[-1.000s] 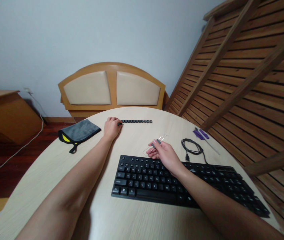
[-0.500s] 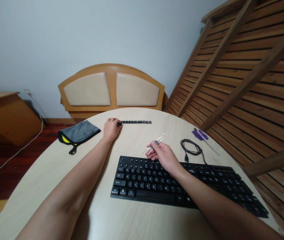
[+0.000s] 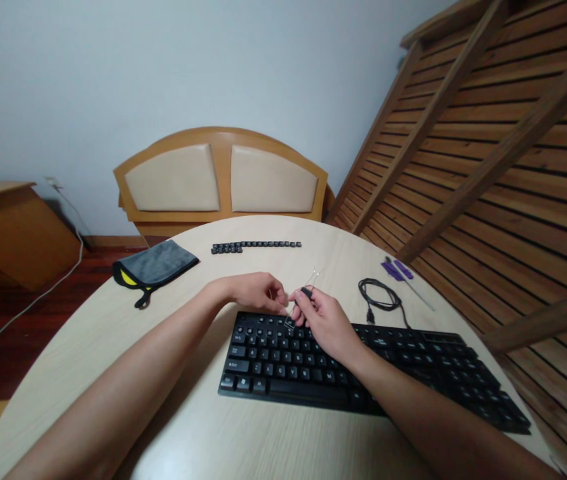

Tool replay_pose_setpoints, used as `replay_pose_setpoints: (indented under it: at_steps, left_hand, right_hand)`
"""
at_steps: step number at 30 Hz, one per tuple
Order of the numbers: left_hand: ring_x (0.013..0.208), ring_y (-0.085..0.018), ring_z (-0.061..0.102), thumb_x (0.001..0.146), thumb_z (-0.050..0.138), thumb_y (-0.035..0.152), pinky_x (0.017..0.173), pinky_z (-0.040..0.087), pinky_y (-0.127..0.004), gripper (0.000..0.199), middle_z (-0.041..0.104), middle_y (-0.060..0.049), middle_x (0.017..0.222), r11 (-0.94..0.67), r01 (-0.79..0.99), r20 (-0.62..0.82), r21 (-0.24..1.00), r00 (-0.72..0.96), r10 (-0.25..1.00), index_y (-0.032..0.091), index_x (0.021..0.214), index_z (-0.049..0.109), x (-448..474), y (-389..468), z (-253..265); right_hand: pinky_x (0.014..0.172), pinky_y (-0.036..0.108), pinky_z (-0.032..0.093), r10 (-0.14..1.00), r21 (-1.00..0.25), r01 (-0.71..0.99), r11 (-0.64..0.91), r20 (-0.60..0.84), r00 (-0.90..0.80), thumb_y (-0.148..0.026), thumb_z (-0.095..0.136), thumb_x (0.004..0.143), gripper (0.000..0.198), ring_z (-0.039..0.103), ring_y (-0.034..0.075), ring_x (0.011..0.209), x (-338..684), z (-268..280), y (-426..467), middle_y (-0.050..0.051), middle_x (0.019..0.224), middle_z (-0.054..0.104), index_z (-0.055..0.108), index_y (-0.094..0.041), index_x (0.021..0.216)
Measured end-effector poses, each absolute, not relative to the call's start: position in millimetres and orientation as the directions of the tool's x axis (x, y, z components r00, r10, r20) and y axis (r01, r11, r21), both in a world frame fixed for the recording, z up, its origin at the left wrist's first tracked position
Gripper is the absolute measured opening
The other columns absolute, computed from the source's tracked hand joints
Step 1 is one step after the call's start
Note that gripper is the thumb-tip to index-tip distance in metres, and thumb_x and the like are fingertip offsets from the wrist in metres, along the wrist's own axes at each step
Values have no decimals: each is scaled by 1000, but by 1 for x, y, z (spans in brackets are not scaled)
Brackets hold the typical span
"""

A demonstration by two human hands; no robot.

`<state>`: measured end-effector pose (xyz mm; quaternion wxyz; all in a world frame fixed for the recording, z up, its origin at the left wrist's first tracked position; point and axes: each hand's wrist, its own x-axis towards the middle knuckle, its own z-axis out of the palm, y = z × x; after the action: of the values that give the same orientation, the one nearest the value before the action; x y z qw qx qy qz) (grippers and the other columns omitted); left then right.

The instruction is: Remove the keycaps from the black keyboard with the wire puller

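Keyboard (image 3: 308,360), blk, lies flat on the pale round counter (image 3: 243,443) in front of the person, partly under the R forearm. R hand (image 3: 324,319) is closed round a wire puller (image 3: 306,293) w/ dark handle; its lower wire end is at the keyboard's upper rows, other end points away past the fingers. L hand (image 3: 260,292) is just beside it, near the keyboard's far edge, fingers narrow; can't tell if anything's btwn them. Loose keycaps (image 3: 270,244) sit farther back in a long row, w/ a shorter row along its L end, near side. Grey cloth (image 3: 163,263) w/ blk trim & yellow inside lies L of them. Coiled blk cable (image 3: 382,305) is beyond the keyboard, R of R hand; purple items (image 3: 392,271) nr counter's R edge.
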<state>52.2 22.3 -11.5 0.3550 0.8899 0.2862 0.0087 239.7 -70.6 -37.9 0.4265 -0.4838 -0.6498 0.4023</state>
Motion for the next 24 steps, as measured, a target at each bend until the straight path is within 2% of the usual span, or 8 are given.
replay_pose_setpoints:
  at_steps: [3,7,19,24]
  left_hand:
    - [69,-13,58,81,63,31,62,41,-22,23,68,-2,78,-576,525,-254,627,836,486,12,92,69,56,14,-6]
    - [67,-14,56,81,60,26,62,40,-23,20,68,-2,75,-603,538,-271,589,835,480,12,91,71,58,10,-3]
    - [61,-12,54,81,63,25,55,35,-21,16,68,-2,71,-649,589,-262,482,803,535,13,88,72,61,6,-1]
    - [64,-12,56,82,62,24,56,36,-20,15,69,-2,73,-653,587,-261,478,805,533,14,87,72,62,6,1]
  right_hand:
    - [61,24,48,962,-918,314,243,188,-197,-45,46,96,33,61,12,60,240,-39,-71,0,68,64,60,-18,84]
    - [64,25,49,955,-904,335,268,202,-219,-43,44,97,34,62,13,62,240,-39,-73,0,69,64,59,-19,78]
    - [73,28,46,917,-773,500,392,283,-282,-39,39,100,36,63,17,74,241,-31,-80,2,76,66,65,-20,83]
    - [77,29,45,904,-779,478,406,266,-335,-39,38,100,40,63,17,76,242,-32,-78,2,76,66,64,-20,77]
